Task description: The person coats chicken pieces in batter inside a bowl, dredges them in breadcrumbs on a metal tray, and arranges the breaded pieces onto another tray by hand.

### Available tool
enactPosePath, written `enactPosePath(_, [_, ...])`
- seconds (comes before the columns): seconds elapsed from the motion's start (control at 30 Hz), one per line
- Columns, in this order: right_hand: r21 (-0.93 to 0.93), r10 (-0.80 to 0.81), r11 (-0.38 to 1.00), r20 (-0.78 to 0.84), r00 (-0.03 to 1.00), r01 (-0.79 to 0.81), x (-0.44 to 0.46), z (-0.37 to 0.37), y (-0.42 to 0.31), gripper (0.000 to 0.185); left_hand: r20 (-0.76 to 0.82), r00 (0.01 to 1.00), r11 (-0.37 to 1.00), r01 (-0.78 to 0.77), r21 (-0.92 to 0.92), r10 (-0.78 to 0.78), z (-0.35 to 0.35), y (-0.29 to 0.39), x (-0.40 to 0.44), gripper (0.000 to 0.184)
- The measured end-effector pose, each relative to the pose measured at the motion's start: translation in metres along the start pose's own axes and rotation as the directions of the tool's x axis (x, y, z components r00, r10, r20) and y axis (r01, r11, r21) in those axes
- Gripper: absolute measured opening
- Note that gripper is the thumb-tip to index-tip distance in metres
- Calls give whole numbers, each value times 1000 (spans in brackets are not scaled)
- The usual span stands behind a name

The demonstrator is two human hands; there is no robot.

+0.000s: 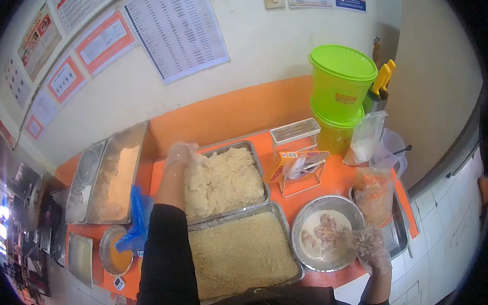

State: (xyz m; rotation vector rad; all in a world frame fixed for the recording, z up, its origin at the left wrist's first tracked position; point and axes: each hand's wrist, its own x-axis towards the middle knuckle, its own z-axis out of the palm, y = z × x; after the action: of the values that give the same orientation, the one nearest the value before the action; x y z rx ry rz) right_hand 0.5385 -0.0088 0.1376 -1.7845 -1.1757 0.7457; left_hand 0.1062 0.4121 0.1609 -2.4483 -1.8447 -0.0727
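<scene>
My left hand, in a clear plastic glove, is at the back left corner of a metal tray heaped with pale, clumpy breading. Its fingers are too indistinct to tell whether they grip the rim. Closer to me lies a second tray with finer, flatter crumbs. On the right, my right hand, gloved and caked with batter, hangs open beside the rim of a round metal bowl. Inside that bowl, pieces of raw meat sit in whitish batter.
Left stand metal bins of flour, a blue plastic bag and a bowl of orange liquid. Behind the bowl are a wire rack, green tubs and yellow-handled knives. A bag of orange-tinted food rests right.
</scene>
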Motion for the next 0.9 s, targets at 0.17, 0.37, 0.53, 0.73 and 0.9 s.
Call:
enactPosePath(0.17, [-434, -194, 868, 146, 970, 239, 22, 3, 26, 21, -489, 872, 996, 66, 60, -29, 87, 22, -18, 21])
enactPosePath(0.37, [-796, -464, 441, 192, 865, 414, 39, 5, 67, 24, -306, 943, 990, -105, 93, 129, 91, 18, -17, 8])
enactPosePath(0.53, [-256, 180, 951, -4, 984, -175, 57, 42, 1, 23, -603, 794, 974, -70, -215, -76, 38, 41, -51, 10])
enactPosePath(0.73, [-656, -44, 683, 401, 915, 320, 80, 78, 47, 31, -854, 497, 846, -379, -374, -155, 9, 64, -158, 34])
enactPosePath(0.9, [-705, 109, 506, 624, 774, 497, 95, 87, 73, 32, -851, 525, 939, -301, -164, 20, 46, 4, -274, 45])
